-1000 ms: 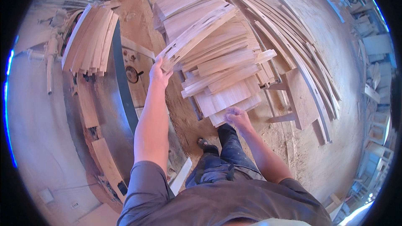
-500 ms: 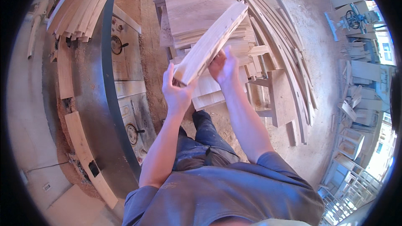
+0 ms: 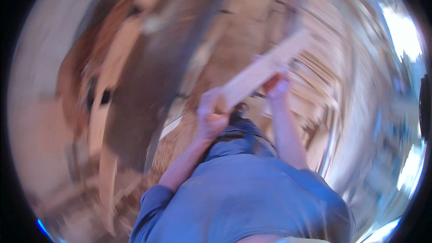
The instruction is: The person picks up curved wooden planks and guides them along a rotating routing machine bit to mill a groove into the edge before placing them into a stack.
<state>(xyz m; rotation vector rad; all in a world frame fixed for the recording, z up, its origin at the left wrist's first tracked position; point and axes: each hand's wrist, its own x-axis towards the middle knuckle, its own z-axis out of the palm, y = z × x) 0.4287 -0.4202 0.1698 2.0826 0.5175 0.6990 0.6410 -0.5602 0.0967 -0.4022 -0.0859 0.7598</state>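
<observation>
A pale wooden board [image 3: 265,68] slants across in front of me, its far end up to the right. My left hand [image 3: 212,113] is closed round the near end, fingers wrapped over its edge. Along the board's right side, my right hand [image 3: 277,85] grips from beneath; the board hides part of its fingers. Motion smears the whole view, so the board's edges and surface detail do not show.
To my left stretches a long dark metal machine bed [image 3: 144,76], with a light wooden strip [image 3: 118,58] beside it. Blurred stacks of boards [image 3: 317,69] lie beyond the right hand. Brown sawdust [image 3: 171,153] covers the floor by the machine.
My view has swung toward the left, so the machine now takes up more of it and the board stacks sit farther right. Both hands still hold the board, which lies at a lower slant.
</observation>
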